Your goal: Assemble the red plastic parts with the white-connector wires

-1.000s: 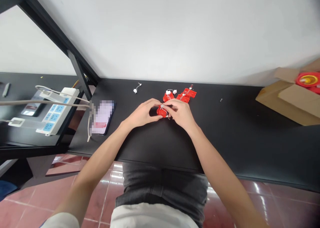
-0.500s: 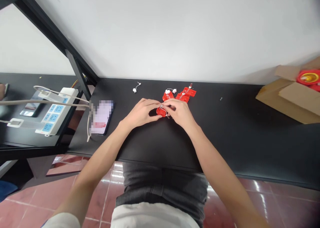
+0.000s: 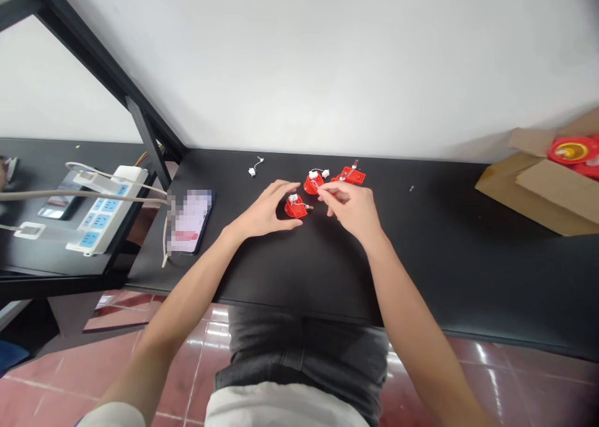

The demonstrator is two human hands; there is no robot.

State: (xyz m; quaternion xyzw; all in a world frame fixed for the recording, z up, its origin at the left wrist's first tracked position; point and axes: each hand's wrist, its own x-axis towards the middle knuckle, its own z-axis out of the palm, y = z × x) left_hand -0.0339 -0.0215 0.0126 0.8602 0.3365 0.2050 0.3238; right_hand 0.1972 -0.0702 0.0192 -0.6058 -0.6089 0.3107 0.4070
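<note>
A round red plastic part with a white plug and thin white cord on top sits on the black tabletop. My left hand lies open just left of it, with its fingertips close to the part and holding nothing. My right hand is to the right, its thumb and forefinger pinched on a thin white cord. That cord belongs to a second red part with a white plug. Beyond my fingers lies a flat red piece with a metal pin, partly hidden by my right hand.
A loose white cord with small plugs lies at the back of the table. A pixelated phone and a blue-socketed power strip are to the left. An open cardboard box holding red round parts stands at the right.
My hands have come apart. The left hand has let go of the round red part, which now rests on the table, and the right hand has moved up to the white cord.
</note>
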